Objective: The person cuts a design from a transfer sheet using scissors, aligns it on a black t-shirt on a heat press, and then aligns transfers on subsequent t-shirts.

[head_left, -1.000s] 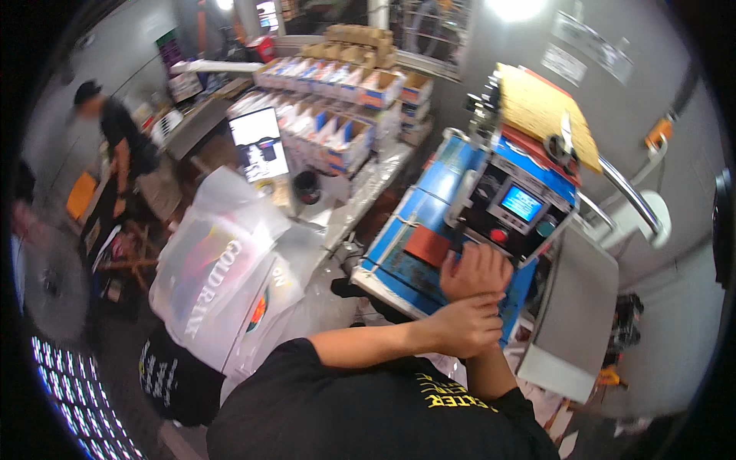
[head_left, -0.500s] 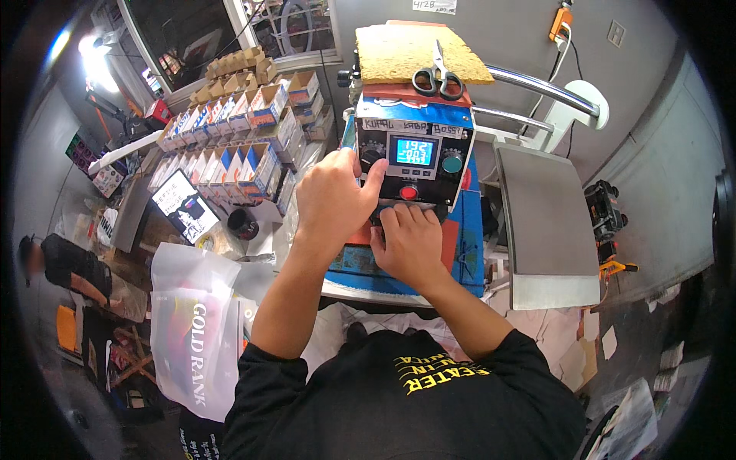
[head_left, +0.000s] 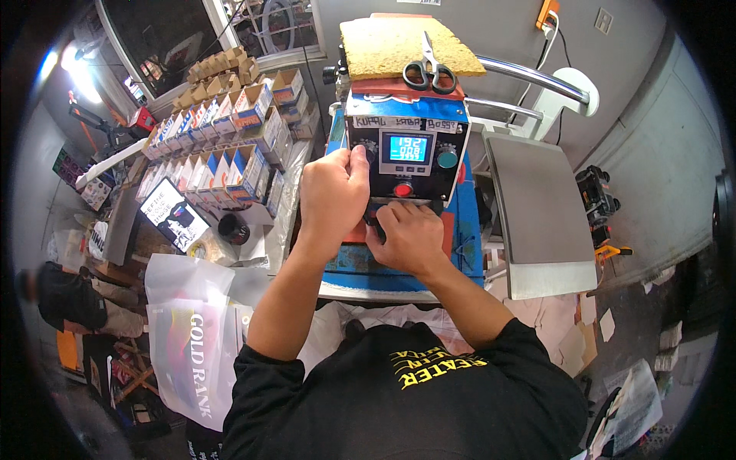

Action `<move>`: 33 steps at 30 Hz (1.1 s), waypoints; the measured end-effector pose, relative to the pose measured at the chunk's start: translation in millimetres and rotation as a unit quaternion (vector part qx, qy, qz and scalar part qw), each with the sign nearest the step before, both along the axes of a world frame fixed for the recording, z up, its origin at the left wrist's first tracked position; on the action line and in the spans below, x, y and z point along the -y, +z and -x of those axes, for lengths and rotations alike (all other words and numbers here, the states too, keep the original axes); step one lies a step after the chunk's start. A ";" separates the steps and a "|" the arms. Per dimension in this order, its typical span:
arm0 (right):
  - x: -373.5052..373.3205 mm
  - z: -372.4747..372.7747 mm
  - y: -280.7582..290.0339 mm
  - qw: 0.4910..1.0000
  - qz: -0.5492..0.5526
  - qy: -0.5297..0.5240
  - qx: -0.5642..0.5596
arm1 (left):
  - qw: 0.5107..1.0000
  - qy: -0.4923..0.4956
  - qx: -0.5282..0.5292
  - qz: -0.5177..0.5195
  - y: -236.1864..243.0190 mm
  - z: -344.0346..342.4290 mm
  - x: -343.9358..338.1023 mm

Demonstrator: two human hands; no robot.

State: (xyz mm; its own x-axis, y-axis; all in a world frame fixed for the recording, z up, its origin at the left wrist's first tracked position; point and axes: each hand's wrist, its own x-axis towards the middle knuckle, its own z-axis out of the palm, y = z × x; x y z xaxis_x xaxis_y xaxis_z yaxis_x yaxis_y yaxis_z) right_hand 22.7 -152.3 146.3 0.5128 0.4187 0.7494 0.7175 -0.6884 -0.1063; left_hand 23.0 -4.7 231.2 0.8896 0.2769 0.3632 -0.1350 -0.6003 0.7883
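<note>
In front of me stands a heat press with a black control box (head_left: pixel 418 184), which has a lit blue display (head_left: pixel 408 148), a red button (head_left: pixel 403 188) and a green knob (head_left: pixel 447 159). My left hand (head_left: pixel 333 198) is closed at the left edge of the box, thumb up beside a black knob (head_left: pixel 368 149). Its fingers curl out of sight, so what they hold is hidden. Below the panel, my right hand (head_left: pixel 412 236) wraps round a black handle (head_left: pixel 375 216). On top of the press, scissors (head_left: pixel 429 73) lie on a yellow foam pad (head_left: pixel 383 47).
A flat grey plate (head_left: pixel 537 207) extends to the right of the press. Several open cardboard boxes (head_left: pixel 245 172) stand stacked at the left, near a dark mug (head_left: pixel 233 228) and a printed card (head_left: pixel 175 215). Translucent plastic bags (head_left: pixel 188 330) hang nearer me. Another person (head_left: pixel 73 299) is at far left.
My left hand has shifted slightly; its thumb has gone from across the lower panel to upright beside the black knob. My right hand keeps its hold on the handle. The view has tilted slightly.
</note>
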 end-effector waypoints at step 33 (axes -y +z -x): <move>258.6 -5.5 -15.3 0.894 0.031 -0.447 -0.017 | 0.954 -0.193 -0.069 -0.218 -211.0 -274.9 -78.6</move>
State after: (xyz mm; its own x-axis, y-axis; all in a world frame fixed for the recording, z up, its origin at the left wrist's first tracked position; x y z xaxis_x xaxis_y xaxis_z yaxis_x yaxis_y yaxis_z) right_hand 28.3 -410.9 131.0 0.6847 -0.1295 0.7172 -0.1246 -0.9904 -0.0599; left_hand 297.9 74.0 20.2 0.9426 -0.2311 0.2412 -0.3249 -0.8020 0.5013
